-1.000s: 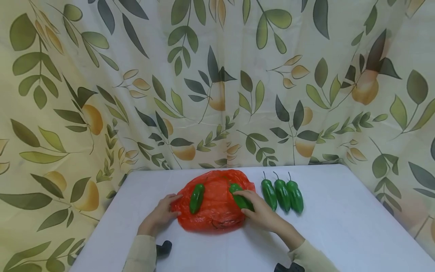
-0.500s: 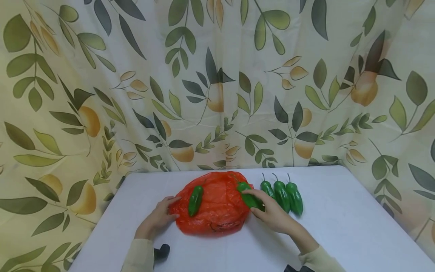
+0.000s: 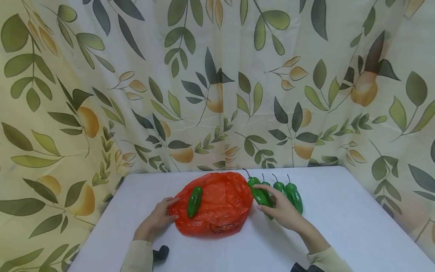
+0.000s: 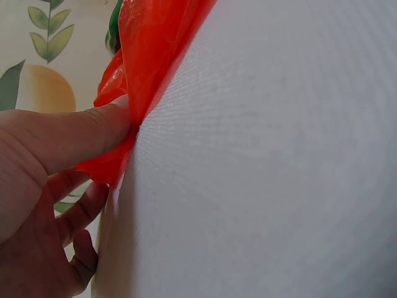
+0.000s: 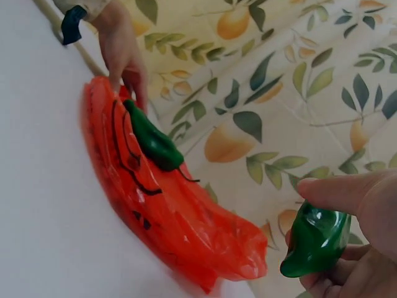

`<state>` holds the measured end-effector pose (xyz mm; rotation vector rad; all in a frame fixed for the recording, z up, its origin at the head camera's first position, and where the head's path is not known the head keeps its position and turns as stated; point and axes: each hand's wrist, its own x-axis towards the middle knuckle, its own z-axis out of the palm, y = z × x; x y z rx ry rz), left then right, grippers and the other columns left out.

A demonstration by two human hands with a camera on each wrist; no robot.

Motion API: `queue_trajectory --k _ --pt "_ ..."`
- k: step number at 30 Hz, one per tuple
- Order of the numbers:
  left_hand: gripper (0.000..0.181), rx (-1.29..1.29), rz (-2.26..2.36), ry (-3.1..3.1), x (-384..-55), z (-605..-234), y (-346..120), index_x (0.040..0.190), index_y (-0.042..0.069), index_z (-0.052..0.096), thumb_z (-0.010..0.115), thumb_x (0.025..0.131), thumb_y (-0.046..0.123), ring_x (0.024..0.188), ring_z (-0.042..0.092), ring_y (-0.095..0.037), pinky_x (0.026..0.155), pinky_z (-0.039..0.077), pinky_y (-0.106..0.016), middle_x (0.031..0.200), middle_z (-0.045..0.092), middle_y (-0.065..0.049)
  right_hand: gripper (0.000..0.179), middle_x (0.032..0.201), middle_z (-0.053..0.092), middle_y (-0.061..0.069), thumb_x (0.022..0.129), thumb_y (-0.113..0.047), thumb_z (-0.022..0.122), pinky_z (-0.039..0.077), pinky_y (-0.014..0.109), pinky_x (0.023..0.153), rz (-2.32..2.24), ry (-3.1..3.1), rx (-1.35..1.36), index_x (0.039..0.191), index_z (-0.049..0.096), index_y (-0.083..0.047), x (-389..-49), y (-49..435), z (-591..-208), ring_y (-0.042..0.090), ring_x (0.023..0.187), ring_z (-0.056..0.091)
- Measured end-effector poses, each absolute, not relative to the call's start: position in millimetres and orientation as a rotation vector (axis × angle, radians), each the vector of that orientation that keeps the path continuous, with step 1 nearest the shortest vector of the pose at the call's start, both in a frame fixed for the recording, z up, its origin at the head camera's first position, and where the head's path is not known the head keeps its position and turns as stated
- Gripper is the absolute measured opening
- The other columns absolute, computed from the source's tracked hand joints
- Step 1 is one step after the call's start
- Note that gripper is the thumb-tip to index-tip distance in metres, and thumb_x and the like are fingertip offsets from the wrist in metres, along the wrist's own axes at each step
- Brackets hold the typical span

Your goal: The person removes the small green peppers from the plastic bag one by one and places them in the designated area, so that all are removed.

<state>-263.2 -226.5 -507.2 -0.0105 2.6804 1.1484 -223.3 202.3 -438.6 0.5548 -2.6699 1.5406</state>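
Note:
A crumpled red plastic bag (image 3: 221, 204) lies flat on the white table. My left hand (image 3: 158, 216) pinches its left edge; in the left wrist view the thumb (image 4: 93, 129) presses on the plastic with fingers behind it. One green chili pepper (image 3: 195, 202) lies on the bag's left part. My right hand (image 3: 283, 211) grips another green pepper (image 5: 316, 239) between thumb and fingers, just past the bag's right edge. Behind that hand, three more green peppers (image 3: 295, 196) lie in a row, stems pointing away, partly hidden by the hand and the held pepper.
The white table (image 3: 340, 226) ends at a curtain (image 3: 255, 94) printed with leaves and fruit, which hangs along the back and sides. A dark wrist strap piece (image 3: 161, 254) sticks out beside the left sleeve.
My right hand has carried its pepper from above the bag's right part to the right, off the bag and towards the row. My left hand stays at the bag's left edge.

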Motion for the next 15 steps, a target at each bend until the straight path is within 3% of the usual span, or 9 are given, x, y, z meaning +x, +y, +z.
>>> queue_trajectory --k 15 --pt "0.064 0.012 1.12 2.696 -262 -505 -226 0.148 0.028 0.053 0.077 0.089 0.02 0.148 0.03 -0.042 0.113 0.036 -0.07 0.16 0.036 -0.011 0.056 0.15 0.041 0.028 0.092 -0.004 0.07 0.058 0.06 0.091 1.484 -2.658 0.394 0.142 0.046 -0.014 -225 224 -430 0.052 0.129 0.044"
